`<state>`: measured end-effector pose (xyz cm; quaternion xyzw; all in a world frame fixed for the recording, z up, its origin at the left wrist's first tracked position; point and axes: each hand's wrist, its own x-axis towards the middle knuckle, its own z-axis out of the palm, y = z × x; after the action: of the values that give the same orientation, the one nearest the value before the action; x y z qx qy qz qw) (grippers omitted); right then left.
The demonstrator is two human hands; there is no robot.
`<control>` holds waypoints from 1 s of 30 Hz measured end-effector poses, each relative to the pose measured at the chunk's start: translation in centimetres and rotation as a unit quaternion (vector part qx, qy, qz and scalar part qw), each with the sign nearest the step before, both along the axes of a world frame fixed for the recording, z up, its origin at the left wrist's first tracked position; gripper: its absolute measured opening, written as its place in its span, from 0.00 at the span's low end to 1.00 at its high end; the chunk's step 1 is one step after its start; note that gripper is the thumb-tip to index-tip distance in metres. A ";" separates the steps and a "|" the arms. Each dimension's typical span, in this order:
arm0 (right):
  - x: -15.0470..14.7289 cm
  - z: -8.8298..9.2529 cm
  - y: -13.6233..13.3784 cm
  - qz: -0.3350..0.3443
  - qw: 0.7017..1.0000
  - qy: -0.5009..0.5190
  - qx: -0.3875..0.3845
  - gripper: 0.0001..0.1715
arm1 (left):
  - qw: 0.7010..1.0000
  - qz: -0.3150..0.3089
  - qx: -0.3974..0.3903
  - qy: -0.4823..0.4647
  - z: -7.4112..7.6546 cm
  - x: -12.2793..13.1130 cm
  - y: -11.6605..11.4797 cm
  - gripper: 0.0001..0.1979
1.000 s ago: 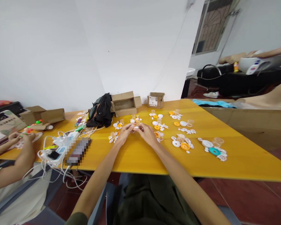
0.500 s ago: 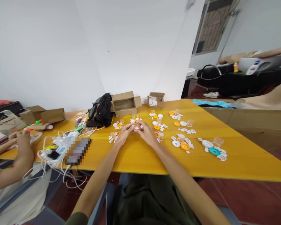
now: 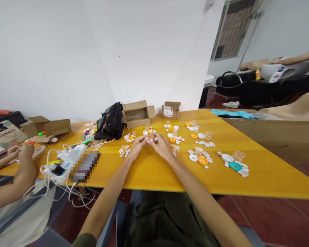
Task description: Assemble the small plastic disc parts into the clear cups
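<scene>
My left hand [image 3: 136, 146] and my right hand [image 3: 162, 146] meet over the middle of the yellow table [image 3: 154, 171], fingers pinched together on a small white plastic part [image 3: 149, 140] held between them. Around the hands lie groups of small plastic pieces: white and orange discs [image 3: 173, 139], a white disc and an orange ring [image 3: 198, 159], a teal ring with white pieces [image 3: 235, 166], and clear little cups [image 3: 240, 154].
Open cardboard boxes [image 3: 137, 113] and a small box [image 3: 171, 109] stand at the far edge beside a black cloth bundle [image 3: 112, 120]. White cables and devices [image 3: 64, 164] lie at the left. Another person's hands [image 3: 25, 151] work at the left end.
My hands stay together on the small part, with only slight finger movement. The other person's hands at the left have shifted a little.
</scene>
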<state>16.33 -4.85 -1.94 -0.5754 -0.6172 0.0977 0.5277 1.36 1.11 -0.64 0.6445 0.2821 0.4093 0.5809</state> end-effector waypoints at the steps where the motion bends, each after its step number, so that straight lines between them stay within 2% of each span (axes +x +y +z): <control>1: 0.0 0.0 0.0 0.005 1.000 -0.004 -0.001 0.18 | 1.000 0.000 0.000 0.002 0.0 0.0 0.0 0.20; 7: 0.1 0.5 -0.3 0.000 0.999 0.008 -0.042 0.17 | 1.000 0.006 0.005 0.010 -0.2 0.1 0.1 0.21; 10: 0.3 0.5 -0.4 0.020 0.999 -0.005 -0.048 0.17 | 1.000 0.008 0.003 0.007 0.0 0.1 0.0 0.20; 13: 0.4 0.3 -0.4 0.046 0.996 -0.055 -0.050 0.21 | 1.000 0.009 0.005 0.010 0.1 0.1 -0.1 0.22; 17: 0.5 0.2 -0.5 0.049 0.988 -0.147 -0.018 0.32 | 1.000 0.011 0.022 0.011 0.1 0.1 -0.2 0.27; 19: 0.7 0.6 -0.7 0.048 0.984 -0.172 -0.005 0.34 | 1.000 0.002 0.022 0.012 0.0 0.2 -0.2 0.30; 21: 1.5 1.0 -0.8 0.039 0.985 -0.168 -0.007 0.31 | 1.000 -0.007 0.021 0.012 -0.1 0.3 -0.2 0.33; 23: 3.0 1.5 -1.0 0.014 0.990 -0.137 -0.016 0.25 | 0.999 -0.019 0.025 0.026 -0.1 0.3 -0.2 0.33; 25: 5.5 2.0 -1.5 -0.038 0.994 -0.096 -0.028 0.21 | 0.998 -0.028 0.039 0.042 -0.2 0.4 -0.3 0.31; 27: 9.0 2.3 -2.2 -0.109 0.991 -0.066 -0.039 0.19 | 0.996 -0.034 0.059 0.060 -0.4 0.6 -0.4 0.27; 30: 15.6 2.3 -4.1 -0.242 0.965 -0.080 -0.058 0.17 | 0.991 -0.038 0.089 0.091 -0.8 0.9 -0.7 0.22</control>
<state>31.93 -8.98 0.39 -0.7430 -0.4929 -0.0437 0.4506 2.31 0.45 -1.44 0.7384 0.2711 0.3501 0.5086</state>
